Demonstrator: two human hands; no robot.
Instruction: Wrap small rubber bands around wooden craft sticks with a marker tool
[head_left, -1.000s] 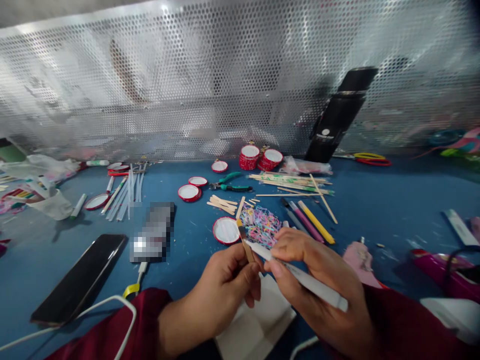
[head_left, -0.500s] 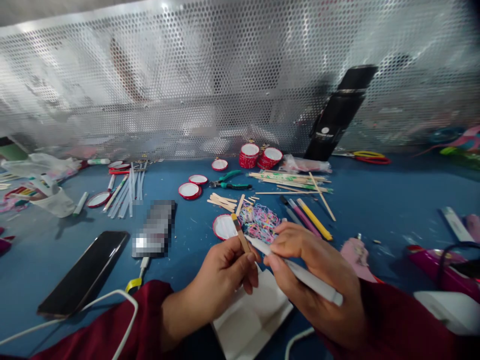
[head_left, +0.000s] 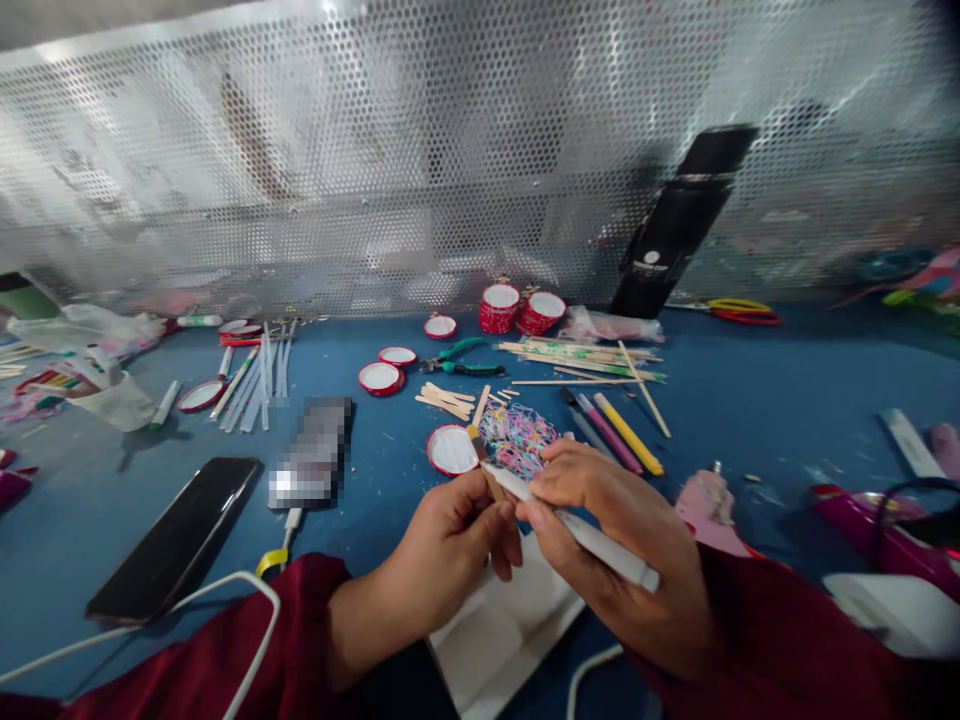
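Pinched in my left hand [head_left: 461,530] is a wooden craft stick [head_left: 493,487], its upper end coloured yellow with a dark brown band below. My right hand [head_left: 622,540] grips a white marker pen [head_left: 600,545], whose tip meets the stick near the dark band. Under both hands lies a folded white paper [head_left: 502,625]. Just beyond the fingers are a red-rimmed white round cap [head_left: 451,450], a pile of pastel rubber bands [head_left: 519,438] and several bare craft sticks [head_left: 446,400].
Yellow and purple markers [head_left: 630,435] lie to the right, with green-handled pliers [head_left: 461,360] and stacked red caps [head_left: 500,308] behind. A tall black flask [head_left: 679,225] leans by the perforated metal panel [head_left: 450,150]. At left are a black phone [head_left: 176,540] and a white cable [head_left: 262,610].
The marker has shifted slightly left and its tip has moved up along the stick to the dark band, which looks longer. My left hand stays nearly still.
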